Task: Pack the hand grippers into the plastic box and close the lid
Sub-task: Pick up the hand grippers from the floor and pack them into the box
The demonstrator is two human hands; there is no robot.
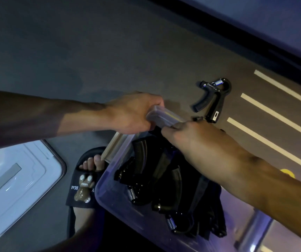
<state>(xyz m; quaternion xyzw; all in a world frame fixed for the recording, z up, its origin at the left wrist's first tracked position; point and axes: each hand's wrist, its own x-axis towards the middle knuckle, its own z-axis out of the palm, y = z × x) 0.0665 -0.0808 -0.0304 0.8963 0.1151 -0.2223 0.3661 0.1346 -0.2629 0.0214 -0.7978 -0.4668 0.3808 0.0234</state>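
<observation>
Both hands — left hand (133, 113), right hand (197, 142) — grasp the clear plastic box (109, 190) by its far rim, fingers curled. Black, spring-loaded hand grippers (146, 179) fill it — 1 more gripper (213, 99) lies on the grey floor (109, 51).

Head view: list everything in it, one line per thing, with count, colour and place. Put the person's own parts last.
box: one, clear plastic, bottom centre on the floor, open.
grippers in box: several, black with metal springs; exact count unclear.
loose gripper: one, black, on the floor beyond the box.
handle: one, clear plastic, at the box's far end, held by both hands.
wooden piece: one, pale, beside the box's far left corner.
lid: one, white, bottom left on the floor.
stripes: three, white, on the floor at right.
slipper: one, black with a brown bear, on a foot.
left hand: grips the handle.
right hand: grips the handle.
</observation>
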